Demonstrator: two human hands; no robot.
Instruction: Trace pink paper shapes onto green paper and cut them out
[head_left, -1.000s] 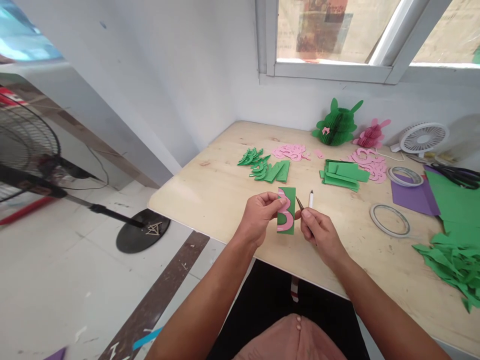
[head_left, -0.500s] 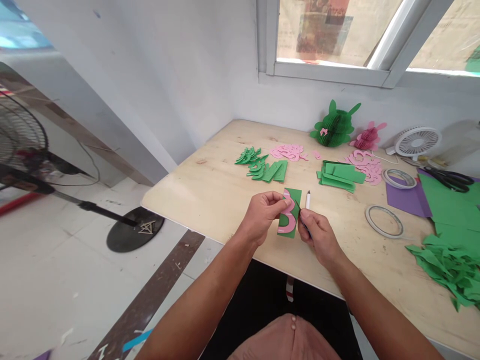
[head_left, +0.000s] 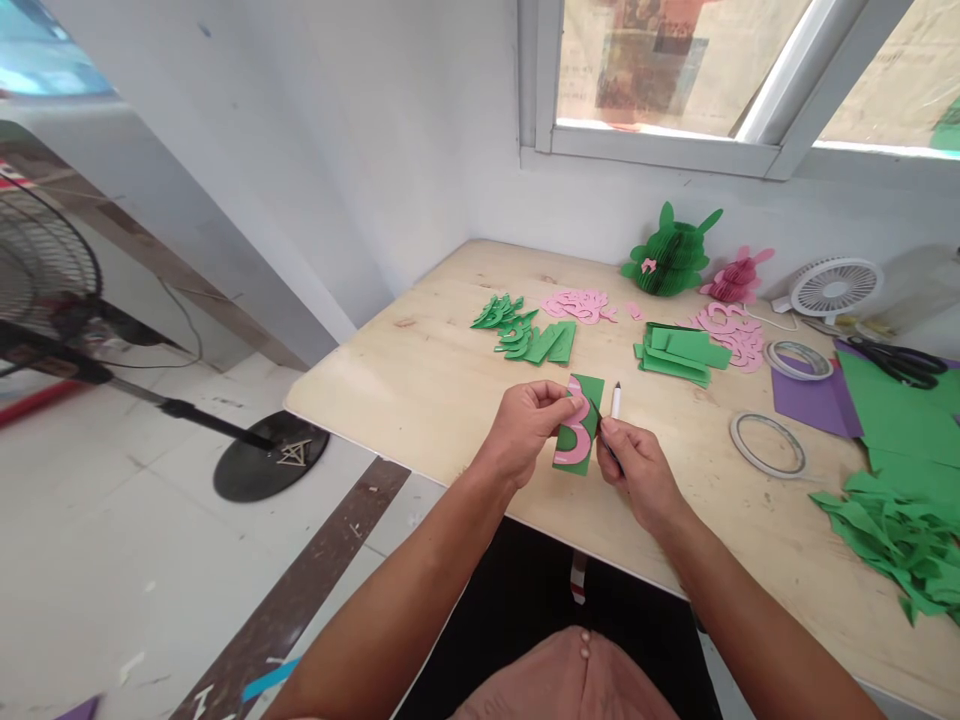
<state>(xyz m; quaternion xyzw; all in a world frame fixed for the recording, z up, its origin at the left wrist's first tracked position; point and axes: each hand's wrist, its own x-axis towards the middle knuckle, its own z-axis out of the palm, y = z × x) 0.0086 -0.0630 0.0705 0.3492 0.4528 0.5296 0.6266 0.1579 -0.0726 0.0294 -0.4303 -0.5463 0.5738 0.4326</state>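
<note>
Pink scalloped paper shape (head_left: 583, 440) pinched on a green paper rectangle (head_left: 592, 386)

I have both paper layers above the near edge of the pale wooden table (head_left: 420, 370). My left hand (head_left: 526, 428) pinches them from the side, thumb on top and fingers bent in, most likely so the pink shape can't slip. Its ends seem to meet the rectangle's left edge, while the scallops face my right hand (head_left: 637, 455), leaving the curve within reach.

My right hand is curled around dark, pointed metal scissors (head_left: 598, 411), tips at the green paper; my fingers hide most of the handles, and I can't tell how far the blades are parted. A white pen with a dark tip (head_left: 616, 402) lies just beyond my knuckles. The flat green paper strips (head_left: 684, 352) are stacked farther back, presumably to stay out of my elbows' way but near enough to grab.

Pale bars mark the pink shape, but I make out no lettering on them, nor any readable brand on the pen.
</note>
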